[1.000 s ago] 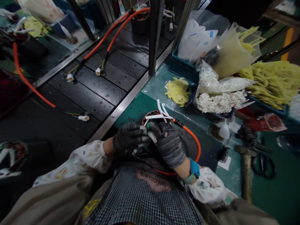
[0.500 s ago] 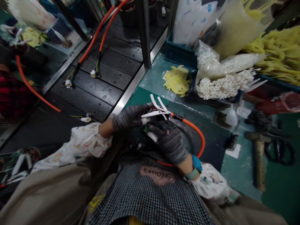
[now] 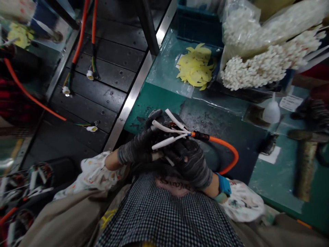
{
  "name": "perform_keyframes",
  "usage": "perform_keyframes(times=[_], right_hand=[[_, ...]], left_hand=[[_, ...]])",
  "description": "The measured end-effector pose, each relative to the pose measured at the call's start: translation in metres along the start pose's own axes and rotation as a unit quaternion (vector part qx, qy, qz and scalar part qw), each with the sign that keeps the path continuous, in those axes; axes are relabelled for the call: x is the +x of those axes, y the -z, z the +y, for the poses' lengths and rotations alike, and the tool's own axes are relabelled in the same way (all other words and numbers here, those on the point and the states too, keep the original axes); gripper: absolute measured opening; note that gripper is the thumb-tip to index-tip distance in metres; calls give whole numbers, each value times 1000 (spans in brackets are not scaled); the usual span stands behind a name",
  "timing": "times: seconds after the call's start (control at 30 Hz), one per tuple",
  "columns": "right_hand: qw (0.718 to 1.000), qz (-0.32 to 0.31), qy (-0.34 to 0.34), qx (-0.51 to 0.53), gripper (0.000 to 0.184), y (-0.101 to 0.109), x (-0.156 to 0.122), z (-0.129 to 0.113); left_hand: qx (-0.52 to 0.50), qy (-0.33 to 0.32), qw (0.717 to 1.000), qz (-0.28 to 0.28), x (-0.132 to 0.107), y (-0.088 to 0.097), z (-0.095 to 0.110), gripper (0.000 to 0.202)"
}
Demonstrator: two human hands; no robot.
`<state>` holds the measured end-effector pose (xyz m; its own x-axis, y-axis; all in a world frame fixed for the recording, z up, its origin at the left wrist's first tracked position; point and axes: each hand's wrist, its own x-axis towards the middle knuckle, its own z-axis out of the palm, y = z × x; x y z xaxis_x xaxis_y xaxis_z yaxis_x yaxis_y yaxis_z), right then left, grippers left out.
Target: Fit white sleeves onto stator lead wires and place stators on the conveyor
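Between my gloved hands sits a motor stator [image 3: 174,125], mostly hidden, with reddish windings showing. Several white sleeves [image 3: 163,142] fan leftward over it from thin coloured wires, which enter an orange cable [image 3: 228,148] with a black band. My left hand [image 3: 137,145] is closed around the stator's left side, fingers at the far edge and thumb near. Over its near right side lies my right hand [image 3: 191,161], fingers bent against the stator just below the wires. Its fingertips are partly hidden, and I cannot tell whether they also pinch a wire.
Yellow strips [image 3: 195,67] and a heap of small white pieces [image 3: 257,70] lie at the back right. A hammer [image 3: 305,164] and a white squeeze bottle [image 3: 271,111] are on the right. Black slats [image 3: 113,91] carry connector-ended cables. More stators [image 3: 42,173] stand at left.
The head view has shifted closer to the bench. The white sleeves have turned and spread further apart. My left fingers have moved up around the stator's far side; both hands remain on it.
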<state>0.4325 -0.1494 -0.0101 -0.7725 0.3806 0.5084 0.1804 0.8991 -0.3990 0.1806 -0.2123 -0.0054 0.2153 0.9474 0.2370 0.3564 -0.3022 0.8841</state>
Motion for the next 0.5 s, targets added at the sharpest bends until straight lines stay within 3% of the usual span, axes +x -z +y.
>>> perform_keyframes(times=[0.13, 0.27, 0.4, 0.5], right_hand=[[999, -27, 19, -1, 24, 7, -5, 1], [999, -29, 44, 6, 32, 35, -8, 3], [997, 14, -56, -57, 37, 47, -7, 5], [990, -12, -118, -76, 36, 39, -4, 12]], left_hand=[[33, 3, 999, 23, -6, -8, -1, 88], [79, 13, 996, 51, -5, -17, 5, 89], [101, -11, 992, 71, 6, -24, 16, 89], [145, -11, 988, 55, 14, -29, 25, 91]])
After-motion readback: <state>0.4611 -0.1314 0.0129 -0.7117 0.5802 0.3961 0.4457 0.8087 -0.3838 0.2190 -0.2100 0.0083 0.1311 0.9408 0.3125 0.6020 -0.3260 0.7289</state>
